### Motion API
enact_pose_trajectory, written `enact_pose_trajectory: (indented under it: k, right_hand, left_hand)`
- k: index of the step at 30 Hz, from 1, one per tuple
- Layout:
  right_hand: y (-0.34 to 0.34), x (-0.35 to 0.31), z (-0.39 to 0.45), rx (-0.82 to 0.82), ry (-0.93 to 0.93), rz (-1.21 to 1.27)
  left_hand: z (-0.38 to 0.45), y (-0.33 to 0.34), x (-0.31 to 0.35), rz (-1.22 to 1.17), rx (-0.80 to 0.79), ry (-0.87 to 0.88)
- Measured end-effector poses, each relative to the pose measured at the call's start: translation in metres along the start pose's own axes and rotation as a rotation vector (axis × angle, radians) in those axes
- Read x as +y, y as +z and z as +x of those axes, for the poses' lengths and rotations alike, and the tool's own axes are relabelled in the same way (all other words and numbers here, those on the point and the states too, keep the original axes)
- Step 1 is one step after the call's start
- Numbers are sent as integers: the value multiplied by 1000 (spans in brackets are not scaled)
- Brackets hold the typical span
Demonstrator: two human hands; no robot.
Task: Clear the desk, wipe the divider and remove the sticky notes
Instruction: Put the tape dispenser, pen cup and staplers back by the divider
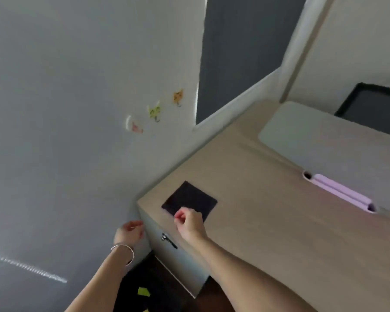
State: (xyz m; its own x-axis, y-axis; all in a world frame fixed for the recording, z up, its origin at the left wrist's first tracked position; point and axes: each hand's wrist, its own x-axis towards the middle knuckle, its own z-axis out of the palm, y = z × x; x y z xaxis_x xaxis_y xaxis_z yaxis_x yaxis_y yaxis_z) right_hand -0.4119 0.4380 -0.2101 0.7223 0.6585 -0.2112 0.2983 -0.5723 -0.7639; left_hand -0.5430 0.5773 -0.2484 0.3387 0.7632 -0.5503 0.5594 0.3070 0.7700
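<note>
A dark square cloth [189, 197] lies flat near the left corner of the light wooden desk [268, 233]. My right hand [188, 219] rests on the cloth's near edge with its fingertips pinched together on it. My left hand [130, 231], with a silver bangle on the wrist, hangs beside the desk corner against the grey divider [65, 131]; its fingers are loosely curled and hold nothing. Three small cat-shaped stickers are on the divider: pink [136, 127], green [154, 112] and orange [178, 97].
A lilac holder [340, 191] and a pale grey mat [324, 143] lie on the desk's right side, with a dark-framed object [374, 104] behind. Below the desk edge a drawer lock holds a key [167, 239]. A yellow-green sticky note [144, 291] lies in a black bin on the floor.
</note>
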Motion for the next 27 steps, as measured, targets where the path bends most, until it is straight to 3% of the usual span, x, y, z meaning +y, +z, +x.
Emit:
enact_pose_trajectory:
  k: [6,15,21,27]
  right_hand:
    - [-179,88,-57,406,167,29]
    - [-357,257,-204,808,516,22]
    - [-437,358,-259,821,729,-69]
    - [-493,435,-260,543,881,-229]
  left_hand:
    - [-83,144,92,195,-360,159]
    - [-247,384,93,455,-831,183]
    - [-333,516,73,534,-947,180]
    - [-373,597,49,602,-996,146]
